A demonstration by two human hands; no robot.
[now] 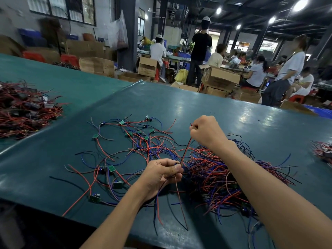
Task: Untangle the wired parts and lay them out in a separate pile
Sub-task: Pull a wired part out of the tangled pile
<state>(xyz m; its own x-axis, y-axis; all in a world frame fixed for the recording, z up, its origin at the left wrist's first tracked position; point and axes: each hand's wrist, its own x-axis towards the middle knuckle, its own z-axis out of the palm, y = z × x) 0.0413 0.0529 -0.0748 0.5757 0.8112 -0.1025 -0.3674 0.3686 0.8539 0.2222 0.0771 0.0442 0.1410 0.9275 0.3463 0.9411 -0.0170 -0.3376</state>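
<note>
**Between your grips, one taut wire**

Your left grip (161,174) pinches a wired part (178,165); your right grip (206,132) pinches its red wire (186,150), stretched tight. The tangle (224,177) lies just right of the left grip: yank, and a snag there may tear a joint.

A: Where's the camera?
B: Head-worn, close above the table (206,112) at its near edge, looking forward and down.
A: How wide?
B: Wide: the table from near edge to far, and the hall (251,18) beyond it.
</note>
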